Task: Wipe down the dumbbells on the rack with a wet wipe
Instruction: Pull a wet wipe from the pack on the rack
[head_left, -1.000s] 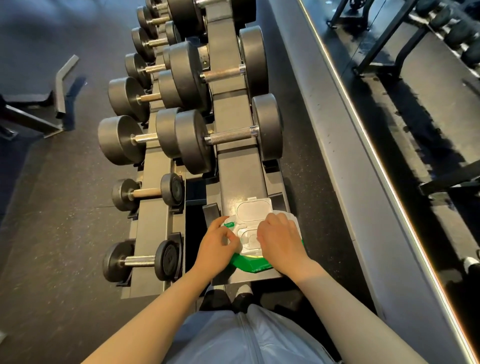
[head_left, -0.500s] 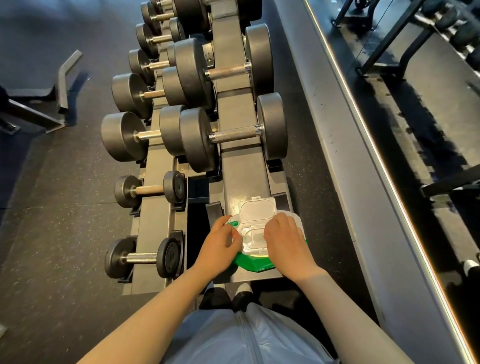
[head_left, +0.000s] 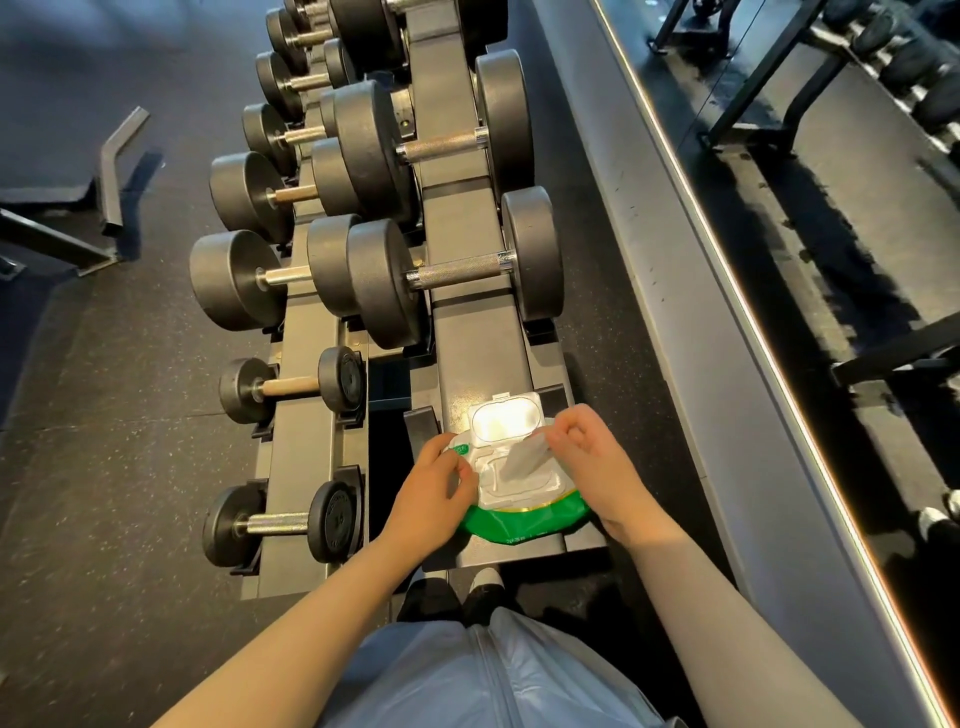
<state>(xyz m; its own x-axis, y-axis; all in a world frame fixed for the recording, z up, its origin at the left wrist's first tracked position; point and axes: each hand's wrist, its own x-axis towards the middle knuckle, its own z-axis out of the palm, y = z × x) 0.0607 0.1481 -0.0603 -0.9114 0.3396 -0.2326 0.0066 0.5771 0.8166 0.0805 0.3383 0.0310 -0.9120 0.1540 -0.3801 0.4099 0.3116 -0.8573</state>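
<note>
A green and white wet wipe pack (head_left: 524, 522) lies on the near end of the top shelf of the dumbbell rack (head_left: 470, 358), its white flip lid (head_left: 505, 420) standing open. My left hand (head_left: 434, 499) holds the pack's left side down. My right hand (head_left: 587, 457) pinches a wet wipe (head_left: 524, 454) that stands partway out of the pack's opening. Black dumbbells sit on the rack beyond: a large one (head_left: 452, 278) on the top shelf just past the pack, and two small ones (head_left: 291, 387) (head_left: 278, 525) on the lower shelf to the left.
More dumbbells (head_left: 431, 145) line both shelves toward the far end. A raised grey ledge (head_left: 675, 312) and a wall mirror (head_left: 841, 208) run along the right. A black metal frame (head_left: 111, 171) stands on the rubber floor at the left. My shoes (head_left: 483, 584) show below the rack.
My right hand has lifted off the pack's opening and moved right, drawing a wipe partway out. My left hand stays on the pack.
</note>
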